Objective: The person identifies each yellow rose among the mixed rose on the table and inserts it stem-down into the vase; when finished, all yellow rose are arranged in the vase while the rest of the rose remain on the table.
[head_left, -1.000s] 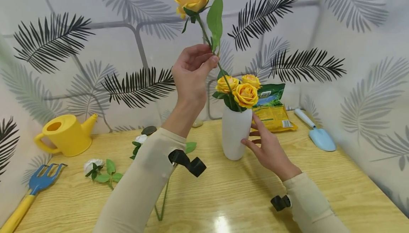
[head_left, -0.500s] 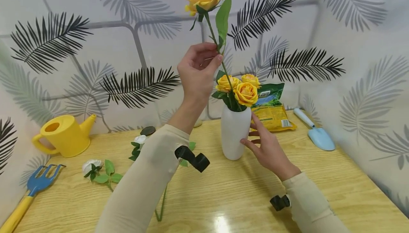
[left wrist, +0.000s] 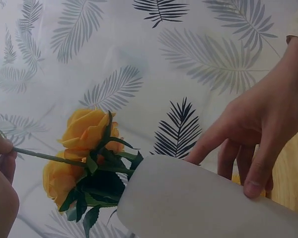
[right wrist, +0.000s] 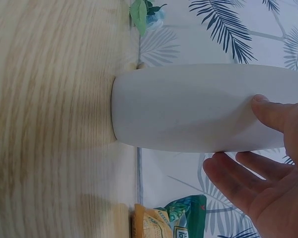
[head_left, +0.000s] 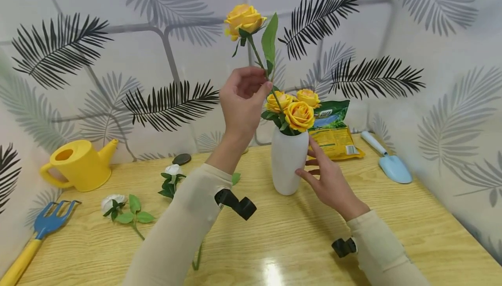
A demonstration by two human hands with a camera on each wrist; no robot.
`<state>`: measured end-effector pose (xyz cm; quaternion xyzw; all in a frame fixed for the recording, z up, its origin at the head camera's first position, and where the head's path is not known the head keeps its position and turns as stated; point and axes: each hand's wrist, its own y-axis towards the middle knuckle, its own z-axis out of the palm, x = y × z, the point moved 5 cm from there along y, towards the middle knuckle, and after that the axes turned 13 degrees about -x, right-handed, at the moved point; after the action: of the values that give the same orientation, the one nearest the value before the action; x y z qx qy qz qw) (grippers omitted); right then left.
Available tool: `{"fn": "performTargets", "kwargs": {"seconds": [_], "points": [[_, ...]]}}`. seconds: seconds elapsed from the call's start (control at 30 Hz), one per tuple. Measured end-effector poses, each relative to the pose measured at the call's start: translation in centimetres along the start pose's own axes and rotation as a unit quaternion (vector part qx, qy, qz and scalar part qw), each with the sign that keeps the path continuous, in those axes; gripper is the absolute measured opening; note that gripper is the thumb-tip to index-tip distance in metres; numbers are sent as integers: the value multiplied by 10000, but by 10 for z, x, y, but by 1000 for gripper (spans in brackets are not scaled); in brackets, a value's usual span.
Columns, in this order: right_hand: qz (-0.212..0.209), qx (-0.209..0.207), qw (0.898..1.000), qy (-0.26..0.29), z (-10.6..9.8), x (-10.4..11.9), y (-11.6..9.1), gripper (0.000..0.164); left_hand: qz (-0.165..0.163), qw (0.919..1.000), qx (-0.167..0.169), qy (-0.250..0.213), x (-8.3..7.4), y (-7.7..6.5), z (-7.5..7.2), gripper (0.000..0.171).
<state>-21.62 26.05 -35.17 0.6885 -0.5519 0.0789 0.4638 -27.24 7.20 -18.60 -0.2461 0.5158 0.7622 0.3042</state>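
My left hand (head_left: 243, 103) pinches the stem of a long yellow rose (head_left: 244, 21) between thumb and fingers. The bloom stands high above the white vase (head_left: 289, 164), and its stem (left wrist: 54, 157) slants down into the mouth. Three other yellow roses (head_left: 300, 116) sit in the vase with their heads close above the rim. My right hand (head_left: 329, 181) steadies the vase from its right side. In the right wrist view the thumb lies on the vase wall (right wrist: 184, 109) and the fingers touch its side. The stem's lower end is hidden inside the vase.
On the left are a yellow watering can (head_left: 84, 168), a blue hand fork (head_left: 51, 223) and two white roses (head_left: 113, 203), one partly behind my left sleeve. A yellow-green packet (head_left: 333, 140) stands behind the vase. Farther right lies a light-blue trowel (head_left: 394, 168).
My left hand first moved right with the rose, then lowered it, so the bloom is lower and more stem is in the vase. The right hand and the vase stay in place.
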Motion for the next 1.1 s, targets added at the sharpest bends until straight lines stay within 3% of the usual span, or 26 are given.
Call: {"fn": "performTargets", "kwargs": {"seconds": [0.27,0.5,0.83,1.1], "points": [[43,37,10000,-30,1,0,-1,92,157,9999,55,31,11,-25,-14,21],[-33,19,10000,-23,0,1,0,93,116,9999,3,77,15,-36,-23,21],[-37,3,10000,18,-1,0,-1,92,321,9985,438,51,23,-49,-14,17],[11,31,10000,59,-1,0,-1,94,701,9969,341,-87,26,-52,-17,15]]}}
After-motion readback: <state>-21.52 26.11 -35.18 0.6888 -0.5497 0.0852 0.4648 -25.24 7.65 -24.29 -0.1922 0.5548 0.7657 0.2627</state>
